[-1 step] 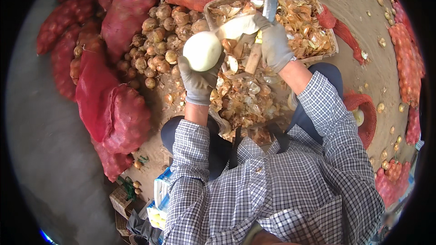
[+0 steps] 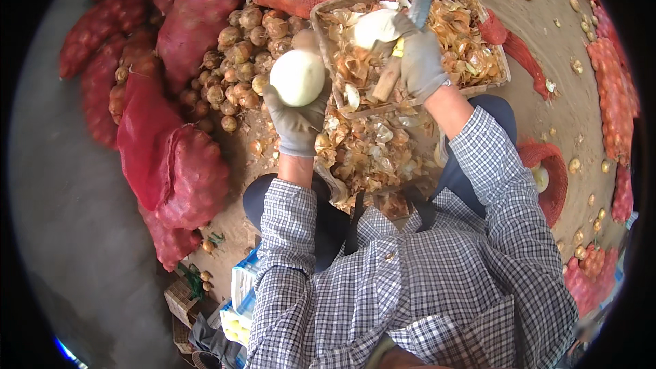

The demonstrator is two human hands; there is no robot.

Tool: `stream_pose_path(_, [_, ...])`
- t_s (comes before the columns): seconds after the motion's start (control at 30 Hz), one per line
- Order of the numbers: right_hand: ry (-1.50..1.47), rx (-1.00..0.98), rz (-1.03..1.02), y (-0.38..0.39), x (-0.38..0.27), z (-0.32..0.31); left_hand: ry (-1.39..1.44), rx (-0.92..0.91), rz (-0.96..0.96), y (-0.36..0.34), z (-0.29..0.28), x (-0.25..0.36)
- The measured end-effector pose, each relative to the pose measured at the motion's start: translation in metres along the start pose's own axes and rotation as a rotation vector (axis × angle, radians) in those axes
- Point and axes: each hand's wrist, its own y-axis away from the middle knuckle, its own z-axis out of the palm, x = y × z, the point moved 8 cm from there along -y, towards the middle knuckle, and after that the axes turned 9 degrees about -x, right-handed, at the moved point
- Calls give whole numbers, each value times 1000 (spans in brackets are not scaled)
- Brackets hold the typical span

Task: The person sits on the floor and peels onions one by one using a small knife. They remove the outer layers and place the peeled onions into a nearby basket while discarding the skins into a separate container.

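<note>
My left hand (image 2: 299, 123), in a grey glove, cups a large pale peeled onion (image 2: 297, 78) from below. My gloved right hand (image 2: 421, 63) is closed on a knife (image 2: 420, 7) with a wooden handle, its blade pointing up and away and the handle's end sticking out toward the lower left. A whitish piece of onion skin (image 2: 374, 29) hangs at my right fingers, apart from the onion. Under that hand stands a shallow basket (image 2: 478, 87) full of brown and white onion peels.
Unpeeled onions (image 2: 239, 61) lie piled beyond my left hand, beside full red mesh sacks (image 2: 191, 17). A heap of peels (image 2: 372, 150) covers the floor between my knees. At my right lies a red mesh ring (image 2: 557, 195) around a pale onion; loose onions dot the floor beyond.
The strip of skin at my right hand has come away from the onion and swung right, over the basket. My left hand with the onion has shifted slightly left.
</note>
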Motion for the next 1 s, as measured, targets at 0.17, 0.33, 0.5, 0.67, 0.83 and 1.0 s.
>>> stream_pose_path(0.17, [40,22,-12,-28,-4,-26,-10,-54,182,31,27,54])
stream_pose_path(0.33, [-134,202,128,-56,71,-46,-9,49,347,140,-9,139])
stream_pose_path(0.5, [73,250,271,-63,126,-57,-304,409,563,325,-49,213])
stream_pose_path(0.67, [567,299,111,-82,133,-82,-694,719,173,568,-77,232])
stream_pose_path(0.83, [681,258,-161,-64,138,-83,-1101,1436,-261,659,-83,224])
stream_pose_path(1.0, [616,170,-81,-76,183,-133,-1323,997,175,450,-118,281])
